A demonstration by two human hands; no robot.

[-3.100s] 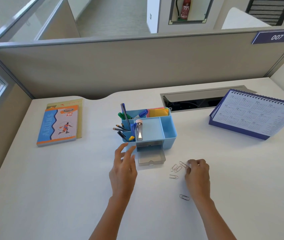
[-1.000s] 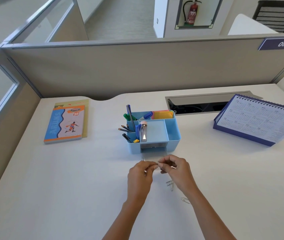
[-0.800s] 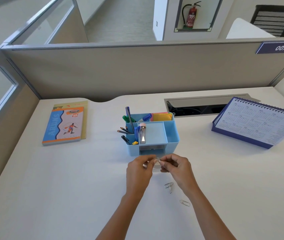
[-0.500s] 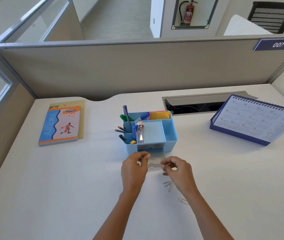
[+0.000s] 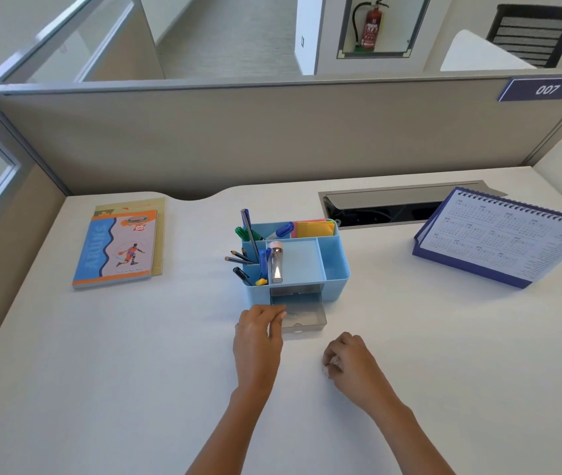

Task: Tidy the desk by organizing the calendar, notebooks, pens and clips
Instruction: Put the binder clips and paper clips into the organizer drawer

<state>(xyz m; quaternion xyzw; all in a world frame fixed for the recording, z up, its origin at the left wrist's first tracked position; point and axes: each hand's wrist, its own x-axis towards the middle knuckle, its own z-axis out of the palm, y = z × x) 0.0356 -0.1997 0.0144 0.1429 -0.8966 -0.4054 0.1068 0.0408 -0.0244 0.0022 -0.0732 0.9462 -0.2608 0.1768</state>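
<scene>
Paper clips (image 5: 334, 363) are sitting pinched in the curled right hand (image 5: 351, 366) on the white desk (image 5: 101, 354). Left hand (image 5: 257, 332) is gripping the pulled-out grey drawer (image 5: 303, 317) of the blue organizer (image 5: 334, 265), where one clip is lying.

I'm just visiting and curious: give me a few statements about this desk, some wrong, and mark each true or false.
1. The organizer's small drawer is pulled out. True.
2. The left hand rests at the drawer's left corner. True.
3. The desk calendar lies flat beside the notebooks. False: it stands propped at the far right; the notebooks lie at the left.
4. The right hand holds a pen. False: its fingers are curled over something small on the desk, too hidden to identify.
5. Pens stand in the blue organizer. True.
</scene>
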